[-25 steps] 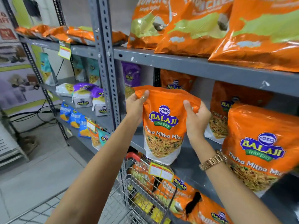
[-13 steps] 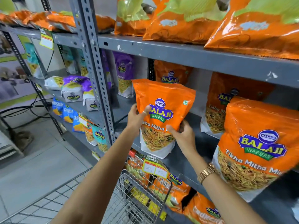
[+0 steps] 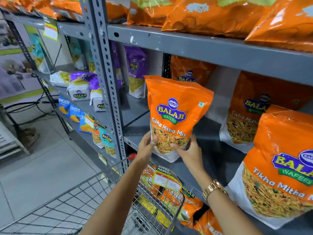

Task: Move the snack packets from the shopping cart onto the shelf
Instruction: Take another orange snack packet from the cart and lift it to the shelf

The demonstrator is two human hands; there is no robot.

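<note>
Orange snack packet [image 3: 176, 114] upright on grey shelf [image 3: 211, 143], left hand [image 3: 146, 146] and right hand [image 3: 189, 150] clamped on its base – grip lower than before, wire cart [image 3: 118, 200] below

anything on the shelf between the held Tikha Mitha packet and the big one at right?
Head view: bare grey shelf lies between the held packet and the front right packet; another orange packet stands farther back.

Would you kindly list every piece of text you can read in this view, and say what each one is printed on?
"BALAJI WAFERS Tikha Mitha Mix": orange packet held at its base by the left hand and right hand.
Same wording, cut off: large packet at right.
"BALAJI": white-and-purple packs.
"SUPER MARKET": price tag; its handwritten numbers are unclear.
Yellow tag on the upper shelf: blurred.
</note>
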